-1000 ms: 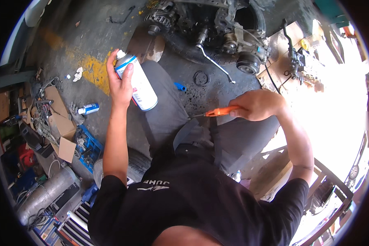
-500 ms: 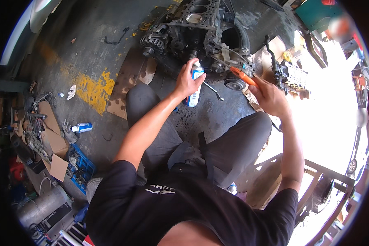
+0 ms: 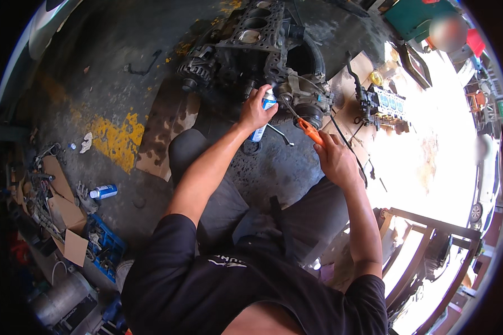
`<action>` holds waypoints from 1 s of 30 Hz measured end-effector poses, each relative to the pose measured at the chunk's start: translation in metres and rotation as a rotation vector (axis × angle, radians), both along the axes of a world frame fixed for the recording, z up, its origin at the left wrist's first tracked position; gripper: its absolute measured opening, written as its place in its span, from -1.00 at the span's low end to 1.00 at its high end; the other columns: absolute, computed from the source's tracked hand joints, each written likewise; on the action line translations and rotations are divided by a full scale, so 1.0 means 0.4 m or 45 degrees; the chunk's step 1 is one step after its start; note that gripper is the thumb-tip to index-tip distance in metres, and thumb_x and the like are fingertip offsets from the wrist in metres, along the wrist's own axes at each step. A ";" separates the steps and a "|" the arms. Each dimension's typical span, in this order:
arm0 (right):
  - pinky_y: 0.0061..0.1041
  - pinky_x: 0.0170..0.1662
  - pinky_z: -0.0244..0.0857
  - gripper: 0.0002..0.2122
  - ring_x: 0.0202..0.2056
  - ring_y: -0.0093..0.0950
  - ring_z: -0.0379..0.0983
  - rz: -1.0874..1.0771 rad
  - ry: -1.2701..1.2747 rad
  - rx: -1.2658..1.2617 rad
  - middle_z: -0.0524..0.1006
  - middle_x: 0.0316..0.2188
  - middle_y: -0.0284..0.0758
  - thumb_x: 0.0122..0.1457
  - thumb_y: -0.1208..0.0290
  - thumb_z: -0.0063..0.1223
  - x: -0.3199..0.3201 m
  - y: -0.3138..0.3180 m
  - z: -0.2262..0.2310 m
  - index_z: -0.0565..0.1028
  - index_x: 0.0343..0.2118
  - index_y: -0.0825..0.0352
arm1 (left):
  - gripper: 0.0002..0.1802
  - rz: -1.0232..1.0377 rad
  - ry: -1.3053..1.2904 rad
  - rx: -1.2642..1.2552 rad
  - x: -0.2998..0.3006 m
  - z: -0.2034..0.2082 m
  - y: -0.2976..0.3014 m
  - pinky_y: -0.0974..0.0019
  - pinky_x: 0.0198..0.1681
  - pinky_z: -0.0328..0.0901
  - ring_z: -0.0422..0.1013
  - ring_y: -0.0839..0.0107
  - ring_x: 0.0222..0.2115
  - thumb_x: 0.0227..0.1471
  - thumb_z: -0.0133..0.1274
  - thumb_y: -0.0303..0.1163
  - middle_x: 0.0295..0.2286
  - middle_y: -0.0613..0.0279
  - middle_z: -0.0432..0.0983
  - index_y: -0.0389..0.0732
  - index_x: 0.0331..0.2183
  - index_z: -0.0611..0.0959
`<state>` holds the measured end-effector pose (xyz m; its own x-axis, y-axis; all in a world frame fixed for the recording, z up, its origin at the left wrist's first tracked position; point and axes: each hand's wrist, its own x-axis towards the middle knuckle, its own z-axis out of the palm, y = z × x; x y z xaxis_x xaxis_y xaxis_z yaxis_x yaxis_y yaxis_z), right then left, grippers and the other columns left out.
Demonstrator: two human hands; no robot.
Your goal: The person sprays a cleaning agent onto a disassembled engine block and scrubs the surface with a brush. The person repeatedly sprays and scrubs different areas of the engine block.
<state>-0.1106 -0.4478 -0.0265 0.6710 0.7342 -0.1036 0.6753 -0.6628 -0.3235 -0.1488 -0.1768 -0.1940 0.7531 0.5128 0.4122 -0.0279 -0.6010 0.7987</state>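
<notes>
My left hand [image 3: 254, 114] is wrapped round a blue-and-white spray can [image 3: 257, 133], held upright with its white top close below the open front of the engine block [image 3: 262, 39]. In my right hand [image 3: 338, 159] is an orange-handled tool [image 3: 309, 131] with what looks like a slim shaft. It points up and left toward a round pulley [image 3: 308, 116] at the engine's lower right; whether its tip touches the engine I cannot tell. A metal wrench-like bar [image 3: 280, 134] lies between the can and the tool.
Cardboard [image 3: 165, 125] lies on the stained floor at left, and a cylinder head [image 3: 388, 105] stands at right. Another spray can [image 3: 104, 191], a blue crate [image 3: 107, 245] and opened boxes [image 3: 67, 209] lie farther left. A metal frame [image 3: 430, 223] stands at lower right.
My right hand has moved left and nearer to me with the orange tool, which now sits closer to the spray can. The left hand keeps its grip on the can. The view has shifted slightly.
</notes>
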 end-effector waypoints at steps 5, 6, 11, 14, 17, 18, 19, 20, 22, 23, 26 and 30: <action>-0.07 -0.16 0.45 -0.59 -0.24 0.01 0.58 -0.010 -0.028 -0.012 0.56 -0.09 -0.12 0.35 0.13 -0.02 -0.008 0.010 0.006 0.43 0.16 0.25 | -0.36 0.042 0.037 -0.010 0.006 -0.008 -0.012 0.02 -0.09 0.40 0.48 -0.10 -0.15 -0.06 0.34 -0.29 -0.16 -0.06 0.52 -0.08 0.07 0.48; -0.07 -0.16 0.45 -0.59 -0.23 0.01 0.58 -0.014 -0.040 0.000 0.56 -0.10 -0.11 0.35 0.13 -0.02 -0.003 0.015 0.008 0.43 0.15 0.26 | -0.36 0.039 0.067 -0.011 0.008 -0.005 -0.011 0.01 -0.09 0.40 0.48 -0.11 -0.14 -0.06 0.34 -0.28 -0.16 -0.07 0.52 -0.09 0.07 0.48; -0.05 -0.19 0.43 -0.64 -0.26 0.01 0.57 0.055 -0.026 -0.005 0.58 -0.18 -0.10 0.35 0.14 -0.01 0.042 0.049 0.073 0.47 0.07 0.27 | -0.33 0.086 -0.004 0.049 0.008 -0.029 -0.004 -0.02 -0.19 0.43 0.49 -0.12 -0.20 -0.05 0.32 -0.23 -0.19 -0.05 0.49 0.00 0.10 0.44; -0.03 -0.20 0.41 -0.68 -0.26 0.02 0.56 0.102 -0.043 -0.046 0.57 -0.21 -0.07 0.35 0.17 -0.01 0.068 0.079 0.087 0.48 0.01 0.27 | -0.32 0.088 -0.008 0.025 0.012 -0.024 -0.006 -0.02 -0.20 0.44 0.49 -0.12 -0.20 -0.05 0.32 -0.23 -0.20 -0.04 0.48 0.01 0.11 0.44; -0.03 -0.22 0.43 -0.68 -0.27 0.00 0.57 0.151 -0.128 -0.125 0.58 -0.22 -0.08 0.34 0.15 -0.03 0.083 0.109 0.061 0.47 0.00 0.25 | -0.32 0.109 -0.031 0.020 0.019 -0.030 -0.011 -0.02 -0.20 0.44 0.49 -0.12 -0.20 -0.06 0.32 -0.24 -0.21 -0.06 0.48 0.00 0.11 0.45; -0.03 -0.23 0.43 -0.69 -0.28 0.00 0.57 0.143 -0.140 -0.120 0.58 -0.22 -0.06 0.34 0.15 -0.03 0.085 0.115 0.034 0.47 -0.01 0.26 | -0.32 0.111 -0.037 0.022 0.023 -0.038 -0.012 -0.02 -0.20 0.44 0.49 -0.12 -0.20 -0.06 0.33 -0.24 -0.22 -0.06 0.48 0.00 0.10 0.45; -0.04 -0.23 0.44 -0.69 -0.28 0.00 0.58 0.142 -0.157 -0.115 0.58 -0.23 -0.05 0.34 0.14 -0.04 0.081 0.131 0.015 0.46 -0.02 0.26 | -0.33 0.120 -0.047 0.025 0.021 -0.039 -0.010 -0.01 -0.20 0.44 0.49 -0.12 -0.20 -0.06 0.33 -0.24 -0.22 -0.06 0.48 -0.01 0.10 0.45; -0.04 -0.24 0.44 -0.69 -0.29 0.00 0.58 0.140 -0.173 -0.110 0.58 -0.23 -0.04 0.35 0.14 -0.04 0.074 0.146 0.000 0.46 -0.03 0.26 | -0.33 0.128 -0.057 0.027 0.020 -0.040 -0.009 -0.01 -0.20 0.44 0.49 -0.12 -0.20 -0.06 0.33 -0.25 -0.22 -0.06 0.47 -0.01 0.10 0.46; -0.05 -0.26 0.46 -0.69 -0.31 0.00 0.59 0.126 -0.207 -0.138 0.57 -0.21 0.00 0.35 0.13 -0.05 0.060 0.171 -0.034 0.46 -0.06 0.28 | -0.33 0.101 -0.001 -0.031 0.012 -0.031 -0.011 -0.02 -0.12 0.42 0.48 -0.15 -0.14 -0.06 0.34 -0.25 -0.16 -0.10 0.50 -0.07 0.09 0.46; -0.06 -0.26 0.47 -0.68 -0.31 0.00 0.59 0.112 -0.236 -0.155 0.57 -0.21 0.00 0.35 0.13 -0.05 0.057 0.176 -0.058 0.45 -0.06 0.29 | -0.33 0.081 0.026 -0.060 0.014 -0.024 -0.013 -0.02 -0.07 0.41 0.47 -0.16 -0.10 -0.06 0.34 -0.26 -0.13 -0.13 0.52 -0.10 0.09 0.46; -0.09 -0.30 0.49 -0.66 -0.31 -0.02 0.61 0.081 -0.257 -0.221 0.56 -0.18 -0.03 0.36 0.12 -0.06 0.050 0.197 -0.104 0.42 -0.02 0.31 | -0.32 0.073 -0.012 -0.067 0.021 -0.029 -0.010 -0.02 -0.09 0.42 0.48 -0.16 -0.12 -0.06 0.35 -0.26 -0.14 -0.13 0.52 -0.09 0.09 0.46; -0.10 -0.34 0.51 -0.64 -0.31 -0.04 0.62 0.015 -0.295 -0.265 0.54 -0.15 -0.04 0.36 0.11 -0.06 0.030 0.224 -0.122 0.38 0.02 0.30 | -0.31 0.088 -0.044 -0.065 0.026 -0.040 -0.013 -0.02 -0.15 0.43 0.49 -0.16 -0.16 -0.06 0.37 -0.23 -0.17 -0.11 0.51 -0.07 0.09 0.46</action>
<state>-0.0985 -0.3582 -0.0752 0.6858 0.7211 -0.0979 0.7233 -0.6903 -0.0180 -0.1384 -0.1818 -0.2100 0.7010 0.5841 0.4092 -0.0156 -0.5611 0.8276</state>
